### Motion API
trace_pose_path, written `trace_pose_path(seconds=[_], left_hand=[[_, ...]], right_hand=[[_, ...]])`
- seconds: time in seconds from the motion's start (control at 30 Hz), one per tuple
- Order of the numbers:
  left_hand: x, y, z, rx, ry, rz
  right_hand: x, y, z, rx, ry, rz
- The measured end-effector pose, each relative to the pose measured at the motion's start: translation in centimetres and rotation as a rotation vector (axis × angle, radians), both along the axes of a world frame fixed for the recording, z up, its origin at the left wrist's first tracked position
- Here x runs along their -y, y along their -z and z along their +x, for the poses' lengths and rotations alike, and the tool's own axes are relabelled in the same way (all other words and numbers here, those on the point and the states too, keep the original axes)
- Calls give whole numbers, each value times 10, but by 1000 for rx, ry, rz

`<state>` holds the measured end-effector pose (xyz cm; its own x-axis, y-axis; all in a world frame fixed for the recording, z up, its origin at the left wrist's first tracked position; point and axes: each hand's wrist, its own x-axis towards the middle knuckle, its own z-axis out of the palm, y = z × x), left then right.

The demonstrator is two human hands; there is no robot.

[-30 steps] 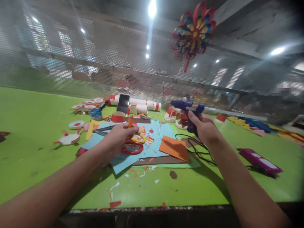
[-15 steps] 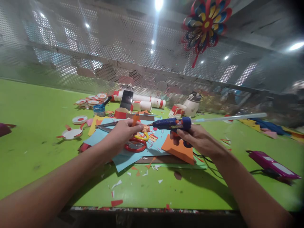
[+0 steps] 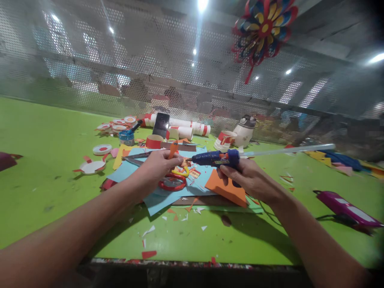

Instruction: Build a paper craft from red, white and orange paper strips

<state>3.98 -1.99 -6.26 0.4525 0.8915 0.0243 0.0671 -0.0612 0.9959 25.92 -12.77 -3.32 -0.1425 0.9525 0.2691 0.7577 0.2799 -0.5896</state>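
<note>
My left hand (image 3: pixel 160 165) pinches a small orange paper piece (image 3: pixel 173 149), which stands up from the fingertips. In my right hand (image 3: pixel 247 176) is a blue glue gun (image 3: pixel 214 158), with a long clear glue stick (image 3: pixel 288 150) coming out of its back. The gun's nozzle points left, close to my left fingertips; whether they touch is too small to tell. Beneath my left hand lie scissors with red and yellow handles (image 3: pixel 172 182), on light blue paper (image 3: pixel 159 203). An orange sheet (image 3: pixel 226 189) is below my right hand.
Paper rolls (image 3: pixel 183 123), a phone (image 3: pixel 161 125), a blue-lidded jar (image 3: pixel 126 138) and cups (image 3: pixel 225 141) stand at the back. White discs with red tabs (image 3: pixel 93 167) lie left. A magenta device (image 3: pixel 348 208) with a cord lies right. Paper scraps litter the front.
The glue gun has tilted slightly and shifted a little left in my right hand. My left hand keeps its pinch on the orange piece. The view has shifted slightly.
</note>
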Motion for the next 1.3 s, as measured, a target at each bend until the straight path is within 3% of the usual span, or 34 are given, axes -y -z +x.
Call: trace_pose_path(seconds=[0.4, 0.8, 1.3], left_hand=[[-1, 3, 1, 44, 33, -64], [0, 5, -1, 26, 69, -40], [5, 1, -1, 97, 38, -111]], right_hand=[[4, -1, -1, -52, 3, -81], [2, 1, 1, -35, 53, -24], [6, -2, 1, -39, -48, -23]])
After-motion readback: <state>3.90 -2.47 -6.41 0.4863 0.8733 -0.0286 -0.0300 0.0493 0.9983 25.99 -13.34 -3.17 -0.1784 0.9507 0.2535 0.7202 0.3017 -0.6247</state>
